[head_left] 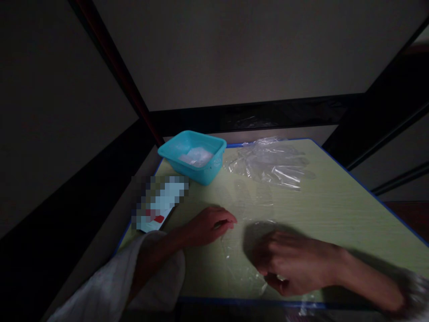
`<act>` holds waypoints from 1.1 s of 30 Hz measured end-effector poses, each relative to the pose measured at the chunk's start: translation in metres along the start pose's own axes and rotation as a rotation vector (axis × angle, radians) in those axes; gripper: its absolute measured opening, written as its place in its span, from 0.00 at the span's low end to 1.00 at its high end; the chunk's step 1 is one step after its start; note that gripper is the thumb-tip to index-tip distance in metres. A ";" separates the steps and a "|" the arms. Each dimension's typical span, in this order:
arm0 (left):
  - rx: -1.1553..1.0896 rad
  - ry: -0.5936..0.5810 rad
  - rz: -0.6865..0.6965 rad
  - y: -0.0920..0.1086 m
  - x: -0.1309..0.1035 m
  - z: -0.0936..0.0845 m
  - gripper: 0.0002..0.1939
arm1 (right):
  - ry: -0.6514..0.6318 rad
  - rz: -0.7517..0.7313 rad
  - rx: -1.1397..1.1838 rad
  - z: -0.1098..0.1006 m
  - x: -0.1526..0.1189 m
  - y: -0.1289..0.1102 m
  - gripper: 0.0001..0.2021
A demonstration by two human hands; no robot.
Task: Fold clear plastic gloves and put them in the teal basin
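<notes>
A clear plastic glove (pixel 248 201) lies flat on the table between my hands, its fingers pointing away from me. My left hand (pixel 212 225) is at its left edge, thumb and fingertips pinched together on the thin film. My right hand (pixel 284 261) rests over its right side with curled fingers; what these fingers hold, if anything, is hidden. Behind, at the back of the table, several clear plastic gloves (pixel 271 163) lie in a loose, crinkled pile.
A turquoise basket (pixel 208 174) with whitish contents stands at the back left of the pale table (pixel 335 205), which has a blue edge. A partly pixelated phone-like object (pixel 162 201) lies in front of the basket. Walls rise behind and at the left.
</notes>
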State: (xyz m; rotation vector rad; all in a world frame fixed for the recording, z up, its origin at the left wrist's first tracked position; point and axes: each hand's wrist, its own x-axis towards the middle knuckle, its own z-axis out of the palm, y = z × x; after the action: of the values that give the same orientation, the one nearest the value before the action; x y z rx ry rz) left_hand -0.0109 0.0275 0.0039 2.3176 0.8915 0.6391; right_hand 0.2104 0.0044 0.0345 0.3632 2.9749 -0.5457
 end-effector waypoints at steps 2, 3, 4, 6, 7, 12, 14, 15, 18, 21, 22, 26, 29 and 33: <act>-0.007 -0.010 0.014 0.001 0.000 -0.001 0.08 | 0.018 -0.009 -0.021 0.002 -0.001 -0.002 0.06; -0.016 -0.023 0.028 0.001 0.001 -0.001 0.08 | 0.021 -0.007 -0.012 0.002 -0.001 -0.002 0.07; -0.028 -0.041 0.046 0.001 0.000 -0.002 0.09 | 0.018 -0.001 0.009 0.003 -0.001 -0.001 0.07; -0.049 -0.085 0.084 0.000 0.000 -0.005 0.08 | 0.004 0.012 0.086 0.003 -0.001 0.003 0.07; -0.061 -0.107 0.104 -0.001 -0.001 -0.007 0.08 | -0.001 0.013 0.145 0.003 -0.002 0.007 0.06; -0.113 -0.201 0.188 0.002 -0.002 -0.017 0.24 | 0.086 -0.004 0.629 0.002 -0.005 0.025 0.07; -0.091 -0.245 0.204 0.005 -0.002 -0.018 0.32 | 0.135 0.027 0.796 0.003 -0.007 0.031 0.07; -0.063 -0.262 0.209 0.007 -0.002 -0.018 0.35 | 0.150 0.041 0.848 0.003 -0.007 0.034 0.07; 0.068 -0.249 0.249 0.008 -0.004 -0.012 0.32 | 0.178 0.062 0.909 0.003 -0.008 0.038 0.05; 0.180 -0.151 0.356 0.005 -0.007 -0.002 0.14 | 0.209 0.063 0.908 -0.002 -0.009 0.042 0.03; 0.201 -0.118 0.389 0.004 -0.008 0.000 0.10 | 0.223 0.069 0.894 -0.005 -0.011 0.044 0.02; 0.249 -0.066 0.448 0.004 -0.007 0.003 0.11 | 0.334 0.156 0.790 -0.014 -0.029 0.056 0.08; 0.269 -0.089 0.460 0.006 -0.006 0.001 0.10 | 0.484 0.202 0.562 -0.011 -0.049 0.061 0.10; 0.261 -0.088 0.460 0.006 -0.004 0.001 0.13 | 0.513 0.192 0.184 0.005 -0.069 0.055 0.18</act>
State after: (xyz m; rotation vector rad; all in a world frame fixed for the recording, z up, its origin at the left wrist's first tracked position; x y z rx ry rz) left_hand -0.0104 0.0202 0.0064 2.7951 0.4168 0.6252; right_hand 0.2911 0.0376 0.0205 0.9224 3.3135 -0.8116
